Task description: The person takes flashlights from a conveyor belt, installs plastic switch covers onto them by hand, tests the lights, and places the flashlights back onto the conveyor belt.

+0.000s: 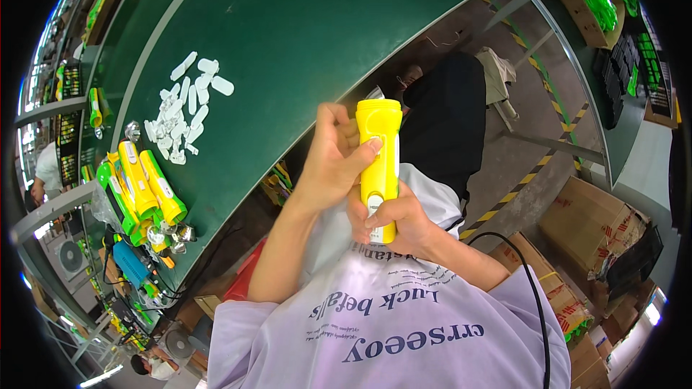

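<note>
I have a yellow flashlight (380, 166) upright in front of my chest, held between both hands. My left hand (333, 162) is wrapped around its upper half from the left side, fingers curled behind the body and the thumb pressed on the front just below the wide head. My right hand (395, 217) is closed tight around the lower end, thumb lying across a pale panel on the front. The flashlight is off the green surface (288, 36), held well clear of its near edge. On the surface to my left lies a scatter of small white plastic pieces (186, 104), and nearer to the edge a bunch of yellow and green flashlights (142, 191) lying side by side, with a few shiny reflector cups (167, 233) just beside them. Cardboard boxes (597, 223) stand on the floor at my right
</note>
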Available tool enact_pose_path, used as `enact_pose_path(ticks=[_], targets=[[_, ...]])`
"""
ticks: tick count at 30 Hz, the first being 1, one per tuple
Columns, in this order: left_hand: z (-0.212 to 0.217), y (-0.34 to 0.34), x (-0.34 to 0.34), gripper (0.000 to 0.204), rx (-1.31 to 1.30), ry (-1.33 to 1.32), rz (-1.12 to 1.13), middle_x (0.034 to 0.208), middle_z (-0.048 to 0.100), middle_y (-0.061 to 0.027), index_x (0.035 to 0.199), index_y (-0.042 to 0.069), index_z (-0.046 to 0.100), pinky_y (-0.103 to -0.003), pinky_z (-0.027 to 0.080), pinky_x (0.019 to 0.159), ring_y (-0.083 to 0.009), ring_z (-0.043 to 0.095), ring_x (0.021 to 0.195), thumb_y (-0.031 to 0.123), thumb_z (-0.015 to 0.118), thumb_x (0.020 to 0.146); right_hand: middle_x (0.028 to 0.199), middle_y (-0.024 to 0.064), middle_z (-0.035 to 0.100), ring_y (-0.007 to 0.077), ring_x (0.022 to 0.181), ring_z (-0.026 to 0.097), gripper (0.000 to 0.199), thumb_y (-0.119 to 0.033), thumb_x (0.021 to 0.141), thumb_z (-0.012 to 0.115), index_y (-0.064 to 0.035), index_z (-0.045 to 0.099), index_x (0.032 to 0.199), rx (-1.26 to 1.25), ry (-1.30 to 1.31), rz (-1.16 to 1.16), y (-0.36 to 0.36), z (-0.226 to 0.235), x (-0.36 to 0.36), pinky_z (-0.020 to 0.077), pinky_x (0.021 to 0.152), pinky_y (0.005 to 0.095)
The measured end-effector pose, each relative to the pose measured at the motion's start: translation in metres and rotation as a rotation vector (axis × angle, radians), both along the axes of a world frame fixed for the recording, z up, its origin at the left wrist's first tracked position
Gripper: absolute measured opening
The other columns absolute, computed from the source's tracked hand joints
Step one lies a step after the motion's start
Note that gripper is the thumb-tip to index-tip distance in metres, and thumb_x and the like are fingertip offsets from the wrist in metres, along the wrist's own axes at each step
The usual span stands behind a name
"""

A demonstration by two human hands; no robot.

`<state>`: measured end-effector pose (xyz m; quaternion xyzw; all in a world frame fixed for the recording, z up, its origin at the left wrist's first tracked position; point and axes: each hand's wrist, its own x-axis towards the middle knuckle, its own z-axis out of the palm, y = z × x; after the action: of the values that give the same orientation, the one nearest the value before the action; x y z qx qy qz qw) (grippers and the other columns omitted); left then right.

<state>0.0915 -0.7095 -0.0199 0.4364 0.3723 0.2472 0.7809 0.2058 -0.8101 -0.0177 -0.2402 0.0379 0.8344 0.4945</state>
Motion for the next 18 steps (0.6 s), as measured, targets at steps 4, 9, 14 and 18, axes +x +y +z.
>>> enact_pose_path(ticks=[4,9,14,18], targets=[[-0.010,-0.017,0.005,0.037,-0.089,-0.074,0.109,0.107,0.057,-0.0160,0.113,0.006,0.026,-0.028,0.052,0.075,-0.0137,0.058,0.088,0.004,0.058,0.094,0.074,0.0119,0.053,0.0246,0.058,0.054,0.035,0.000,0.060,0.055,-0.0019,0.050,0.095,-0.050,-0.059,-0.051,-0.002,-0.010,-0.003,0.0473,0.057,0.0376],[-0.015,-0.024,0.012,0.036,-0.110,0.011,0.159,0.104,0.061,-0.0151,0.119,0.004,0.027,-0.027,0.051,0.070,-0.0125,0.059,0.082,0.004,0.054,0.095,0.076,0.0119,0.053,0.0246,0.060,0.053,0.033,-0.001,0.060,0.054,-0.0033,0.051,0.093,-0.081,-0.001,-0.046,-0.001,-0.018,0.002,0.0460,0.058,0.0373],[-0.012,-0.022,0.016,0.028,-0.100,0.187,0.116,0.092,0.059,-0.0104,0.118,0.007,0.032,-0.023,0.048,0.061,-0.0094,0.057,0.072,0.008,0.051,0.097,0.075,0.0071,0.054,0.0200,0.059,0.051,0.032,-0.005,0.060,0.055,-0.0044,0.055,0.092,-0.173,0.090,-0.113,0.000,-0.021,0.000,0.0423,0.056,0.0352],[-0.017,-0.021,0.015,0.023,-0.115,0.254,0.128,0.088,0.058,-0.0090,0.113,0.007,0.036,-0.022,0.045,0.054,-0.0077,0.054,0.065,0.013,0.051,0.097,0.076,0.0062,0.054,0.0196,0.059,0.050,0.031,-0.005,0.061,0.055,-0.0049,0.056,0.092,-0.188,0.127,-0.125,-0.001,-0.022,-0.001,0.0421,0.056,0.0349]])
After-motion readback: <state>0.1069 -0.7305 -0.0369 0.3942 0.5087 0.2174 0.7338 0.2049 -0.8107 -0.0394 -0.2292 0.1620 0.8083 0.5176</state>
